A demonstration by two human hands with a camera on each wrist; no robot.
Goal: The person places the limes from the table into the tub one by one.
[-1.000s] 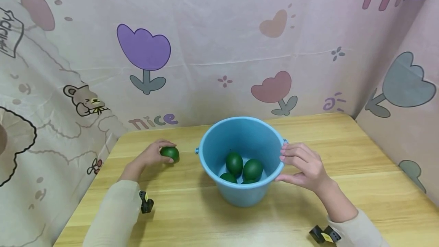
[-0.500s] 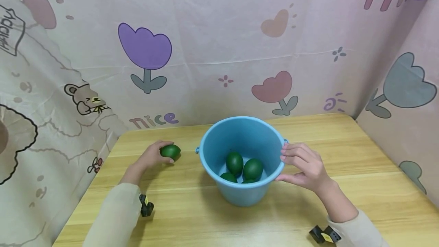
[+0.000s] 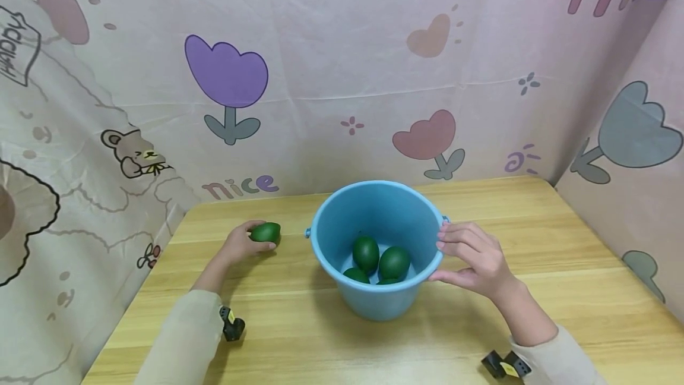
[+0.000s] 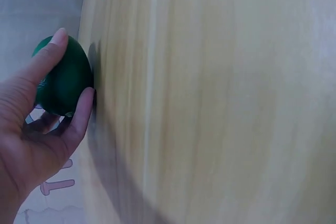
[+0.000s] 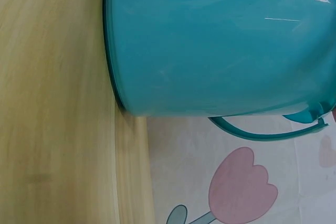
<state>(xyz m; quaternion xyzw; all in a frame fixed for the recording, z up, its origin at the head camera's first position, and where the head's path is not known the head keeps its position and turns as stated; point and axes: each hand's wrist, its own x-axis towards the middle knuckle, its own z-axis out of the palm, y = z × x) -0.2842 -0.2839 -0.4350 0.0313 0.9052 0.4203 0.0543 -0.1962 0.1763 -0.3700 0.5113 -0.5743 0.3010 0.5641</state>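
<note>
A dark green oval fruit (image 3: 265, 233) with a tapered end is pinched between the thumb and fingers of my left hand (image 3: 241, 244), left of the bucket. In the left wrist view the fruit (image 4: 65, 80) has a small nub at one end, close to the table surface. My right hand (image 3: 478, 260) holds the right side of the blue bucket (image 3: 379, 305) at its rim, thumb nearer me. Several similar green fruits (image 3: 393, 263) lie inside the bucket, some partly hidden by its front wall. The right wrist view shows the bucket's side (image 5: 220, 45) but almost none of the hand.
Everything stands on a light wooden table (image 3: 288, 343). A printed cloth (image 3: 320, 64) hangs behind it and along both sides. The bucket's handle (image 5: 268, 136) hangs on the far side. Small black cameras are worn at the left wrist (image 3: 232, 324) and right wrist (image 3: 504, 366).
The fruit has turned in the left hand so its tapered end points right, and has shifted slightly up in the head view. The right hand and bucket stay in place.
</note>
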